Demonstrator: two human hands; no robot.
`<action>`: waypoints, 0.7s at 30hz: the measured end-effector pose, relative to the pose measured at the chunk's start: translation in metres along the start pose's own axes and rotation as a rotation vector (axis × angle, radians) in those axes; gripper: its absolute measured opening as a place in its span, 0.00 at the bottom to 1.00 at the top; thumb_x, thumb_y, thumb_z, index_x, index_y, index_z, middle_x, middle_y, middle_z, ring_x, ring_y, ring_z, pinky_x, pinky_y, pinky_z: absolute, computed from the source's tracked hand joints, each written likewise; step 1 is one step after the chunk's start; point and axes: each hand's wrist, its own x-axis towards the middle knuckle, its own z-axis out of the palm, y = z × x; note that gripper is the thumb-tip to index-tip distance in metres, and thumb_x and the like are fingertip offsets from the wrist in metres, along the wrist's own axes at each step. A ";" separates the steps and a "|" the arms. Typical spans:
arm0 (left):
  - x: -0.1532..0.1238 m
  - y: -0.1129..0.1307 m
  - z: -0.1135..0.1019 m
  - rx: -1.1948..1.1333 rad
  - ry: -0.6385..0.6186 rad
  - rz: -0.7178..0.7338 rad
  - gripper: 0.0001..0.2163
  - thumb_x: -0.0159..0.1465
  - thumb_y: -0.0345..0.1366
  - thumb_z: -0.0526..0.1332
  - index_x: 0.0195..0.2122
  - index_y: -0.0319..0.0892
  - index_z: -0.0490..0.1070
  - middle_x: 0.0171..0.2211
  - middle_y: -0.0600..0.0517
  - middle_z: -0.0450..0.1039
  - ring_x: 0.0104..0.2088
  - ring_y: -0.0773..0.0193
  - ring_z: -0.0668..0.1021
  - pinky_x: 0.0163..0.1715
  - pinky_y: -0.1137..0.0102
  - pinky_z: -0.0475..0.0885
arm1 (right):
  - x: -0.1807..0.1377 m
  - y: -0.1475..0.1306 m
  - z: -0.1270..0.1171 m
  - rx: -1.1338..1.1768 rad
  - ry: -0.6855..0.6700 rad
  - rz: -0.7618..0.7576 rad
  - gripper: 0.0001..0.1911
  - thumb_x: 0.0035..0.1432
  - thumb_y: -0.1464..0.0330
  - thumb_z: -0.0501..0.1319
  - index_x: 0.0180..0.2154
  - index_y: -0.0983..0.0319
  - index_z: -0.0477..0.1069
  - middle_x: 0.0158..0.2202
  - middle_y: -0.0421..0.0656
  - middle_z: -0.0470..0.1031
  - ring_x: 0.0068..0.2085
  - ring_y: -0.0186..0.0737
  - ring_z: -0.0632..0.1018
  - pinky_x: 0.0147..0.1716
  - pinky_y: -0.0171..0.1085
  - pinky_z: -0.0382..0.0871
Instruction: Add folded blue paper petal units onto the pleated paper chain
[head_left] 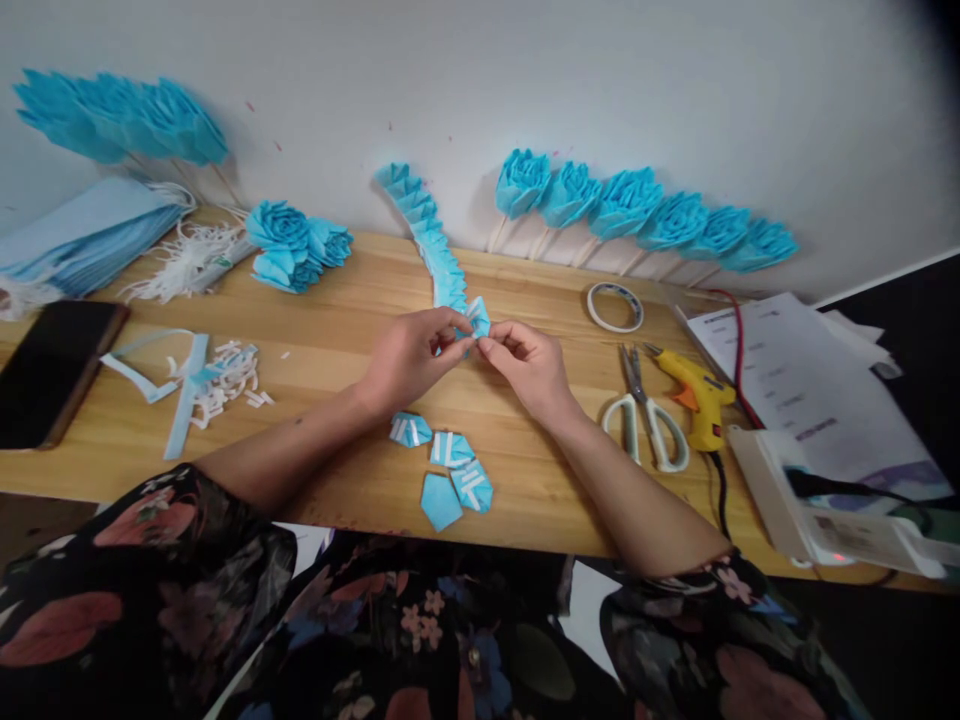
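A small blue folded petal (478,314) with a white strip on it is pinched between the fingertips of both hands, above the middle of the table. My left hand (411,360) grips it from the left, thumb and forefinger together. From the right, my right hand (531,368) pinches its lower edge. Just behind them a long row of overlapping blue petals (429,235) runs back toward the wall; whether it touches the held petal cannot be made out. Nearer my body lie several loose petals (451,449), most with white strips, and a plain one (441,502).
Blue flowers on sticks (628,203) lean against the wall at right, more (120,118) at left. On the right are a tape roll (615,307), scissors (645,410), a yellow glue gun (697,393) and a power strip (780,500). A phone (56,375) and scraps (225,380) lie left.
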 end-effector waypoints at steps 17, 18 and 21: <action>-0.002 0.003 0.002 0.008 0.005 0.015 0.06 0.62 0.31 0.59 0.34 0.40 0.76 0.25 0.54 0.75 0.24 0.70 0.70 0.27 0.73 0.62 | -0.004 -0.001 0.002 -0.170 0.023 -0.112 0.08 0.56 0.63 0.63 0.28 0.60 0.74 0.26 0.39 0.75 0.28 0.35 0.73 0.33 0.35 0.68; -0.001 0.003 0.002 -0.010 0.002 0.004 0.06 0.62 0.32 0.59 0.34 0.40 0.76 0.25 0.54 0.74 0.24 0.70 0.70 0.26 0.73 0.62 | -0.004 -0.001 0.002 -0.172 0.021 -0.107 0.08 0.56 0.63 0.63 0.28 0.59 0.74 0.26 0.39 0.75 0.29 0.35 0.73 0.33 0.35 0.68; -0.001 0.003 0.001 -0.064 -0.007 -0.036 0.07 0.62 0.33 0.59 0.34 0.39 0.76 0.24 0.54 0.74 0.24 0.70 0.70 0.26 0.73 0.62 | -0.004 -0.002 0.002 -0.168 0.021 -0.097 0.08 0.56 0.63 0.63 0.28 0.59 0.74 0.26 0.39 0.75 0.29 0.35 0.72 0.33 0.36 0.67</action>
